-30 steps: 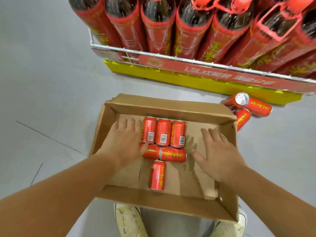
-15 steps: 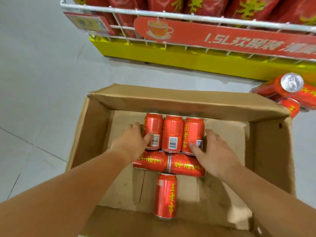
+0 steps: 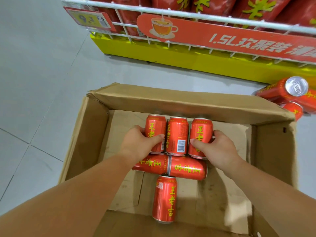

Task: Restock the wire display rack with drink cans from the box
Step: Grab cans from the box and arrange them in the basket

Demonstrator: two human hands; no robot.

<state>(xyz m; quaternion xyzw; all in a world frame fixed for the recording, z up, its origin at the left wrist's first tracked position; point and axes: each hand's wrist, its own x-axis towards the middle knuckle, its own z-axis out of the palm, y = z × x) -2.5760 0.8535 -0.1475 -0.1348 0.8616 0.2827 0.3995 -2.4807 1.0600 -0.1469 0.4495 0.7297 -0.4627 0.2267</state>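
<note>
An open cardboard box (image 3: 95,134) on the floor holds several red drink cans lying on their sides. Three lie side by side at the back. My left hand (image 3: 138,144) grips the left can (image 3: 154,124) of that row, thumb across its top. My right hand (image 3: 217,147) grips the right can (image 3: 201,129). The middle can (image 3: 177,134) lies between them, untouched. Two cans (image 3: 186,168) lie crosswise below the row, and a single can (image 3: 165,199) lies nearer me. The white wire rack (image 3: 188,14) stands beyond the box.
The rack holds large red bottles behind a red banner (image 3: 239,38) and sits on a yellow base (image 3: 171,55). A price tag (image 3: 89,19) hangs at its left corner. Several loose cans (image 3: 280,91) lie on the grey floor by the box's far right corner.
Both hands went from lying flat beside the cans to curling round the outer cans of the back row. The view has moved closer to the box and rack.
</note>
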